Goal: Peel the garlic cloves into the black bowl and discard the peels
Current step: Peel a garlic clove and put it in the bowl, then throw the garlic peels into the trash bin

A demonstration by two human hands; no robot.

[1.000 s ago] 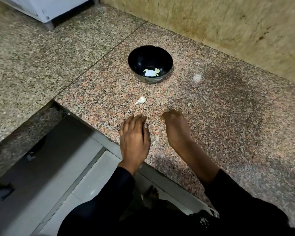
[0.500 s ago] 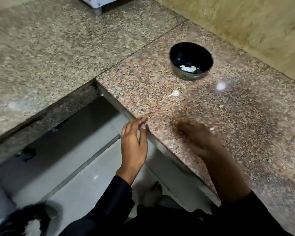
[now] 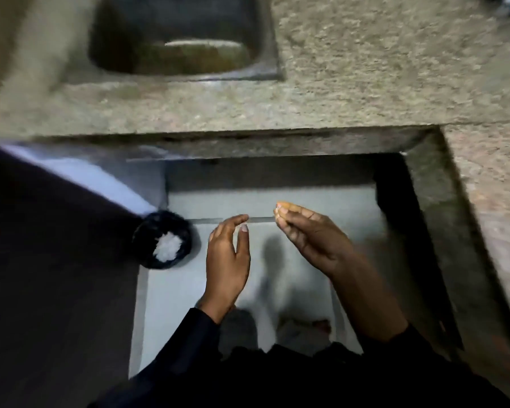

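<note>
Apparently discarding peels: right hand (image 3: 306,234) bunches its fingertips, contents unclear; left hand (image 3: 227,260) is relaxed. Bin (image 3: 162,240) waits at nine o'clock.

The room is dim, and everything smears with motion blur. The speckled granite countertop (image 3: 365,69) is soft and grainy, its edges bowed by the wide lens. A pale bluish patch lights the grey tiled floor (image 3: 189,290), where soft shadows fall beneath the hands. The steel sink basin (image 3: 174,39) carries one streak of glare. The left side sinks into near-black.
</note>
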